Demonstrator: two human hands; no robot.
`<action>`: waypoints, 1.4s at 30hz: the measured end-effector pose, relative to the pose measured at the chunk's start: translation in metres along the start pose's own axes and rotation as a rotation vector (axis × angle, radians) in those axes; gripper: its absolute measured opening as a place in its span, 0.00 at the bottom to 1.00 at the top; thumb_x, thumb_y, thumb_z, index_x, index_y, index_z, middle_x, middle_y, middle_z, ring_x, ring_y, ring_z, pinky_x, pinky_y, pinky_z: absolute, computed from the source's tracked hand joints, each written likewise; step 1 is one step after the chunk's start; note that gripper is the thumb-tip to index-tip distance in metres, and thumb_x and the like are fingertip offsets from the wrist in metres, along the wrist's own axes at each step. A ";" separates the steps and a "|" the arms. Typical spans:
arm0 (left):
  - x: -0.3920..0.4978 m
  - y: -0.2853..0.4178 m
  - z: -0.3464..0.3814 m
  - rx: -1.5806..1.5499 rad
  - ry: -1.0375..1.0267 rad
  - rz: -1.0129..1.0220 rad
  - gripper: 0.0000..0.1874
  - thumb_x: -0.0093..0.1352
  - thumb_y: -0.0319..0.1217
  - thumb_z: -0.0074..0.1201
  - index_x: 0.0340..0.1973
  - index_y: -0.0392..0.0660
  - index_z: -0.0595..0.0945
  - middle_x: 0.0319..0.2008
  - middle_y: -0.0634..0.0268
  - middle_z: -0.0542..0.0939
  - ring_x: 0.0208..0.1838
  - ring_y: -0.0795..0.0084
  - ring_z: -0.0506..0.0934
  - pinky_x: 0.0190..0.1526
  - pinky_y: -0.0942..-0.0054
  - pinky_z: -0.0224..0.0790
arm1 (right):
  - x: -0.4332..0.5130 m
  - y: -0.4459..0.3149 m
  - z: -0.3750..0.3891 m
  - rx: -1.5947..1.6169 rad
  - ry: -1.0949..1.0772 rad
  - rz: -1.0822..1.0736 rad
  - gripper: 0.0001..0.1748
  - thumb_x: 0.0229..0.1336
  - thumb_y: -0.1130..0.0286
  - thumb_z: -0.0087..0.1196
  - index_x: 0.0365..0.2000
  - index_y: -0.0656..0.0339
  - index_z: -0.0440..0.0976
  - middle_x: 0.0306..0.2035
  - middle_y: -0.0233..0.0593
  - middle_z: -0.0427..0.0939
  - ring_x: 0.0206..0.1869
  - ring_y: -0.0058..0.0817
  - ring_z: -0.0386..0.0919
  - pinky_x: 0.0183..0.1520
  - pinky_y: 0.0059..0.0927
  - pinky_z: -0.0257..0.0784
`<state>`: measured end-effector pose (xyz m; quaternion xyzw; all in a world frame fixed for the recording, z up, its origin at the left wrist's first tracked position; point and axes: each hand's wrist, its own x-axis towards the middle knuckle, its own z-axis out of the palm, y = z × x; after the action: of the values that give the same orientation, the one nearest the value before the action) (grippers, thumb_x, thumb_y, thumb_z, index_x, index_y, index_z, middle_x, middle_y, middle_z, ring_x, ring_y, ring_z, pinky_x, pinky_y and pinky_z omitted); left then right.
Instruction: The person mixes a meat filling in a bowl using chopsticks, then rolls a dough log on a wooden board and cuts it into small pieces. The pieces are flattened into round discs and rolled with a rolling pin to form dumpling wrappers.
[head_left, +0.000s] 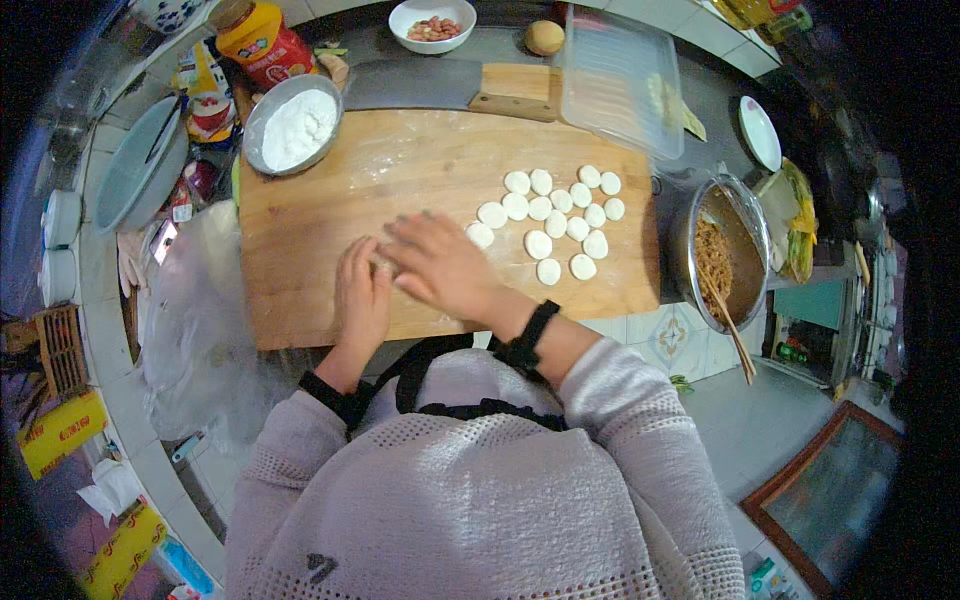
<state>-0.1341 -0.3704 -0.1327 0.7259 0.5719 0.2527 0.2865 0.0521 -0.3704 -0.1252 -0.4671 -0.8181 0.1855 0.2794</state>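
Over the wooden cutting board (315, 225) my two hands meet. My left hand (361, 289) is held on edge, its fingers together and its thumb towards my right hand (442, 259). The right one is blurred, palm down, with fingers reaching over the left fingertips. Between them shows a small pale bit (382, 263), perhaps dough; most of it is hidden by the fingers. To the right of my hands, several flattened white dough rounds (555, 223) lie spread on the board. The nearest dough round (480, 235) is just beside my right hand. Flour dusts the board's far part.
A metal bowl of flour (300, 129) stands on the board's far left corner. Behind the board lie a cleaver (420, 82) and a clear plastic container (622, 82). Right: a steel bowl of filling (712, 255) with chopsticks (729, 330). Left: a plastic bag (199, 322).
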 end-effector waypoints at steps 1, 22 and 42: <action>-0.001 0.005 0.005 0.036 -0.055 0.081 0.26 0.69 0.32 0.48 0.61 0.36 0.68 0.63 0.45 0.67 0.67 0.47 0.64 0.68 0.53 0.53 | -0.010 0.009 -0.015 0.055 0.066 0.089 0.26 0.58 0.56 0.55 0.55 0.53 0.72 0.60 0.46 0.70 0.63 0.48 0.66 0.69 0.50 0.57; 0.044 0.039 0.032 0.466 -0.346 0.526 0.36 0.68 0.45 0.53 0.68 0.45 0.64 0.70 0.54 0.61 0.75 0.55 0.55 0.74 0.50 0.40 | -0.065 0.059 -0.036 -0.198 0.163 0.328 0.30 0.59 0.62 0.55 0.62 0.53 0.67 0.65 0.56 0.62 0.69 0.56 0.57 0.68 0.60 0.51; 0.114 -0.080 -0.044 0.195 0.488 -0.267 0.24 0.62 0.27 0.58 0.55 0.39 0.73 0.51 0.46 0.73 0.56 0.46 0.71 0.57 0.52 0.63 | -0.041 0.073 -0.079 0.183 0.253 0.598 0.21 0.65 0.70 0.50 0.57 0.63 0.70 0.65 0.55 0.63 0.67 0.49 0.62 0.68 0.42 0.60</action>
<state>-0.1948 -0.2387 -0.1535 0.5862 0.7359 0.3238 0.1000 0.1668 -0.3668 -0.1173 -0.6786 -0.5838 0.2726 0.3527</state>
